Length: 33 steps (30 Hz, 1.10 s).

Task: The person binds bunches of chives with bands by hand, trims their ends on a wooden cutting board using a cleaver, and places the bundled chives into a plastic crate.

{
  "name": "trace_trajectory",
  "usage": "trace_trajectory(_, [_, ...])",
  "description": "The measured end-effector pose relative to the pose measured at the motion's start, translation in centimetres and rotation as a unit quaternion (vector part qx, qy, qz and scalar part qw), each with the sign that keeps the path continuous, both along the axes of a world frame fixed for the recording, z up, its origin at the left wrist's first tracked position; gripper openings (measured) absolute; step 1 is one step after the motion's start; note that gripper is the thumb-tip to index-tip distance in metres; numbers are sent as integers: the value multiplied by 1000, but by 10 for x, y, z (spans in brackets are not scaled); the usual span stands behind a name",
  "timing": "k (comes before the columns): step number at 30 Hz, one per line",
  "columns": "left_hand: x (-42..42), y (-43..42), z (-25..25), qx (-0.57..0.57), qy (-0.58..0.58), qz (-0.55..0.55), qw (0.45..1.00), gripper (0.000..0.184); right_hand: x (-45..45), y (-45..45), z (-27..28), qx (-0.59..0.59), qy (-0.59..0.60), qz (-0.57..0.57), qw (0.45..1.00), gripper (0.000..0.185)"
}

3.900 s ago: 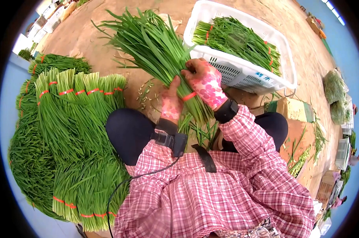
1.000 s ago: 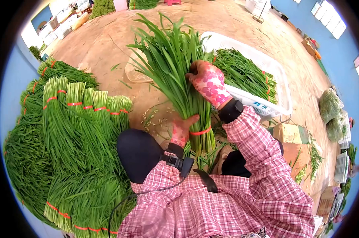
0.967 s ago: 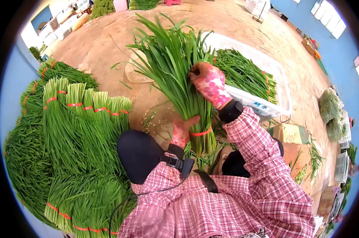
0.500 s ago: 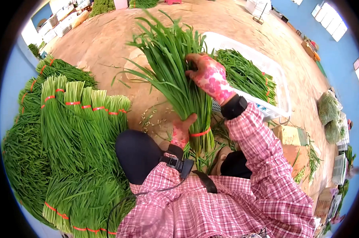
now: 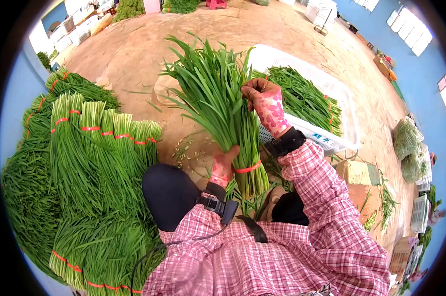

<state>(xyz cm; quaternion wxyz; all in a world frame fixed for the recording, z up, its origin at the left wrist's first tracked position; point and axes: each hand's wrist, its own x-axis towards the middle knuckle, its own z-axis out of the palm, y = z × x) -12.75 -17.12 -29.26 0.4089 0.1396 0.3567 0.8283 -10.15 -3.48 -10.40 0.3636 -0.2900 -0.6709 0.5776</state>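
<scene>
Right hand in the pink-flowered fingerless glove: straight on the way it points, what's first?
Likely the leafy green bundle bound with a red band. The right hand is right at its side, pointing in; depth leaves actual contact unclear.

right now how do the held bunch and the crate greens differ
The left hand grips the held bunch, while the crate greens lie in the white crate. The held bunch shows one red band, the crate greens several. The held bunch fans out; the crate greens lie packed. Both are green and banded.
</scene>
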Motion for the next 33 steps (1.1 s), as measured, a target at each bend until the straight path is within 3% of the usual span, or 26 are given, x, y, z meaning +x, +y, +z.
trace_trajectory(4, [2, -3, 5, 16, 2, -10, 1000, 43, -7, 5, -12, 10, 6, -43, 999, 6])
trace_trajectory(7, [0, 2, -12, -11, -46, -21, 999, 44, -5, 8, -3, -191, 61, -5, 980, 7])
trace_trajectory(8, [1, 3, -18, 3, -71, -29, 997, 44, -5, 7, 4, -190, 59, -21, 980, 8])
trace_trajectory(10, [-3, 1, -22, 29, -116, -47, 992, 43, 17, 14, 18, -164, 100, 73, 979, 10])
trace_trajectory(11, [-5, 1, -21, 23, -75, -41, 996, 44, 36, 13, 33, -169, 123, 139, 968, 12])
trace_trajectory(13, [-7, 5, -17, 16, 1, -20, 1000, 44, 78, 6, 54, -68, 64, 363, 927, 17])
trace_trajectory(14, [-9, 10, -19, -26, 32, -41, 998, 44, 83, -1, 64, 75, -109, 396, 909, 18])
trace_trajectory(15, [-8, 8, -17, -35, 46, -34, 998, 44, 89, -10, 74, 213, -272, 405, 846, 20])
trace_trajectory(16, [-7, 5, -14, -45, 64, -32, 996, 44, 80, -27, 87, 290, -369, 277, 838, 18])
trace_trajectory(17, [-8, 3, -11, -55, 84, -32, 994, 44, 64, -20, 69, 355, -134, 264, 887, 22])
trace_trajectory(19, [-5, 3, -3, -80, 164, 22, 983, 42, 24, -20, 76, 249, -16, 204, 947, 23])
trace_trajectory(21, [0, -4, 16, -130, 203, 43, 969, 41, -13, 19, 54, 481, -134, 99, 861, 27])
trace_trajectory(22, [1, -1, 4, -93, 186, 40, 977, 40, -13, 19, 57, 552, -194, 58, 809, 26])
trace_trajectory(23, [-1, 5, -14, -53, 170, 38, 983, 40, -17, 33, 53, 558, -260, 86, 783, 31])
trace_trajectory(25, [-4, 10, -16, -21, 145, 26, 989, 39, -15, 43, 54, 572, -267, 114, 767, 31])
trace_trajectory(27, [-5, 3, -13, -39, 131, 3, 991, 40, -9, 48, 53, 575, -259, 98, 770, 25])
trace_trajectory(28, [0, -4, 8, -14, 56, -21, 998, 41, -7, 45, 55, 575, -254, 88, 773, 22])
trace_trajectory(29, [0, -3, 2, -20, 70, -8, 997, 40, -9, 45, 60, 528, -276, 40, 802, 25])
trace_trajectory(31, [-2, -2, -10, -34, 93, 20, 995, 40, 7, 47, 64, 370, 5, -13, 929, 41])
trace_trajectory(32, [-1, -4, -12, -30, 77, 17, 996, 39, 25, 44, 69, 341, -36, -107, 933, 60])
trace_trajectory(33, [-2, -5, -4, -23, 63, 15, 998, 39, 43, 32, 67, 273, -49, -125, 953, 67])
